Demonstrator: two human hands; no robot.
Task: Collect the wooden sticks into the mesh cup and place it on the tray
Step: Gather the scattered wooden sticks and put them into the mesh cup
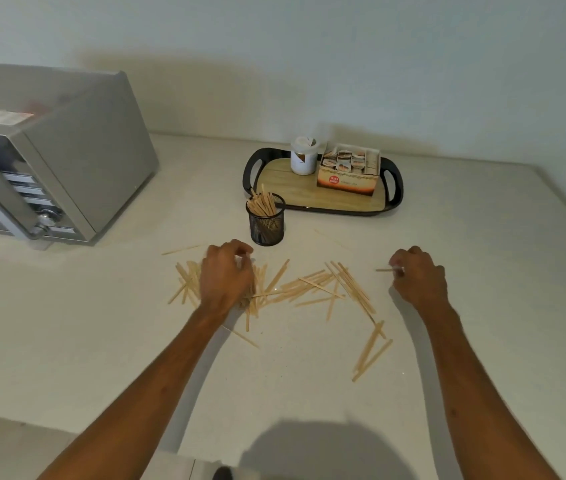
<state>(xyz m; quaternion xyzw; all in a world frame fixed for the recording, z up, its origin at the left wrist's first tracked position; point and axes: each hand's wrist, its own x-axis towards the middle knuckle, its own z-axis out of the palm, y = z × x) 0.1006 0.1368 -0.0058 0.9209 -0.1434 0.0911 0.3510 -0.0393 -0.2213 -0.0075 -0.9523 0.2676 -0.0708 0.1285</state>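
The mesh cup [267, 221] stands on the table [101, 341] just beyond the left hand [227, 273], which curls round scattered wooden sticks [309, 285], while the farther right hand [418, 277] pinches a single stick [383, 270] lying crosswise.

A kitchen: a microwave [49, 168] on a pale counter [101, 323], sachet box [349, 171].
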